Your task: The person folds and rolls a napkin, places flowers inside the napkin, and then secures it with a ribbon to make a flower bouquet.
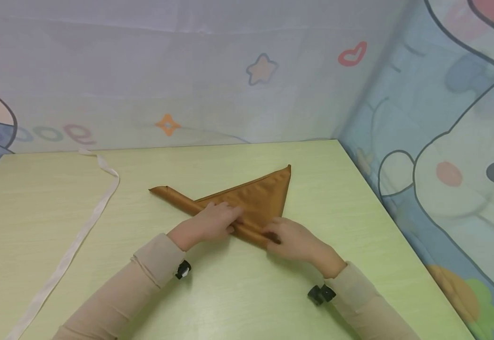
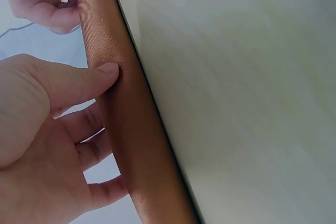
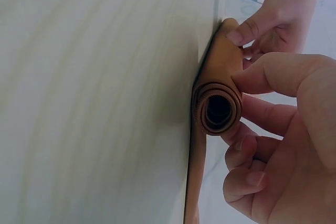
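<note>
A shiny brown cloth (image 1: pixel 268 191) lies on the table, its far part flat and pointed, its near side rolled into a tube. The left end of the roll (image 1: pixel 176 199) sticks out past my left hand (image 1: pixel 212 222), which holds the roll near its middle. In the left wrist view my thumb (image 2: pixel 79 81) presses the tube while the fingers curl round its other side. At the right end, my right hand (image 1: pixel 294 241) pinches the tube between thumb and fingers. The right wrist view shows the spiral layers of the rolled end (image 3: pixel 201 114) around a hollow centre.
A long white ribbon (image 1: pixel 79 241) runs down the left side of the pale yellow-green table (image 1: pixel 238 302). Printed cloth walls (image 1: pixel 213 85) stand behind the table and along its right edge.
</note>
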`<state>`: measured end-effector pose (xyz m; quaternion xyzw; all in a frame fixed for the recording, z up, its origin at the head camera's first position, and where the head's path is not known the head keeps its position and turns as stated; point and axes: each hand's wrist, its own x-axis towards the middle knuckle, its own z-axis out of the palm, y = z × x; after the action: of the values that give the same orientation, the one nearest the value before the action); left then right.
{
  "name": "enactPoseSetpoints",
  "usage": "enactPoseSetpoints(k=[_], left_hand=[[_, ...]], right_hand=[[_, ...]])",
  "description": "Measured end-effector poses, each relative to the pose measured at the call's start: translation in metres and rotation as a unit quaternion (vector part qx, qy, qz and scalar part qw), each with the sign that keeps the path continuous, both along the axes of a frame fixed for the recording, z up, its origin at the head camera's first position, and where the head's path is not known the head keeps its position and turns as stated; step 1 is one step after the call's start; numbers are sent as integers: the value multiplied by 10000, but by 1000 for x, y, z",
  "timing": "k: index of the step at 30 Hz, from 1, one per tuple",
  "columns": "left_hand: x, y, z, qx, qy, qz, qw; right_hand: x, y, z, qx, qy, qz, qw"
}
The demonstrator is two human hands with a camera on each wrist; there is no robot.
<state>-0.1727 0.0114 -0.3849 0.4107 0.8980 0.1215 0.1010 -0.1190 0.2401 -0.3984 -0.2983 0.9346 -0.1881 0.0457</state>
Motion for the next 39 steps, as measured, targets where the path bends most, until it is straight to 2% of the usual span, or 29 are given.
enactPoseSetpoints(k=[8, 18, 29, 39], left_hand=[[-2, 2, -2, -104, 12, 84, 9999], [-3, 1, -5, 13, 100, 127, 9999], [0, -1, -2, 124, 518, 35, 9986], [0, 0, -5, 94, 863, -33, 9962]], right_hand=[[-1, 0, 0, -125, 17, -42, 9999], [0, 2, -1, 87, 306, -44, 9995], [-1, 1, -1, 316, 452, -207, 9983], [-2, 0, -1, 213, 299, -291, 9989]])
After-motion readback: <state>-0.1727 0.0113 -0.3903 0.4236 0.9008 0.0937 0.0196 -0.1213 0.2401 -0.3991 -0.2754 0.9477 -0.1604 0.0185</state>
